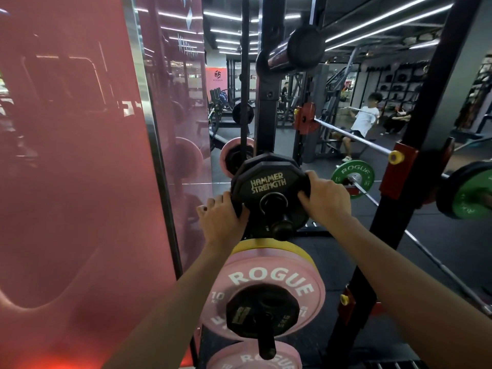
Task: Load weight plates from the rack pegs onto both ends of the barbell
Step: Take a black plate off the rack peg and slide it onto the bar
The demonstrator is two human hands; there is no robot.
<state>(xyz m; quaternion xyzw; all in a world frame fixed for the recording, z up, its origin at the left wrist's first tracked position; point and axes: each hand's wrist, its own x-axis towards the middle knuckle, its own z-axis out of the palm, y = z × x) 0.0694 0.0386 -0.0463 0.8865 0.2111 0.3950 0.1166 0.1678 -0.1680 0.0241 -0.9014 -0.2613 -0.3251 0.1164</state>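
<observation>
A black Hammer Strength plate [267, 182] hangs on a rack peg [279, 222] in the middle of the view. My left hand [222, 218] grips its lower left edge and my right hand [323, 195] grips its right edge. Below it, a pink Rogue 10 kg plate [269, 278] with a yellow plate behind and a small black 5 kg plate [262, 311] in front sit on a lower peg. Another pink plate [253, 356] hangs lower still. The barbell [354, 138] rests in the rack at right, its near end carrying a green plate [474, 198].
A black rack upright [415, 166] with a red hook and yellow pin [396, 157] stands at right. A red glossy wall panel [80, 155] fills the left. A mirror behind the rack reflects a green plate [352, 178] and people in the gym.
</observation>
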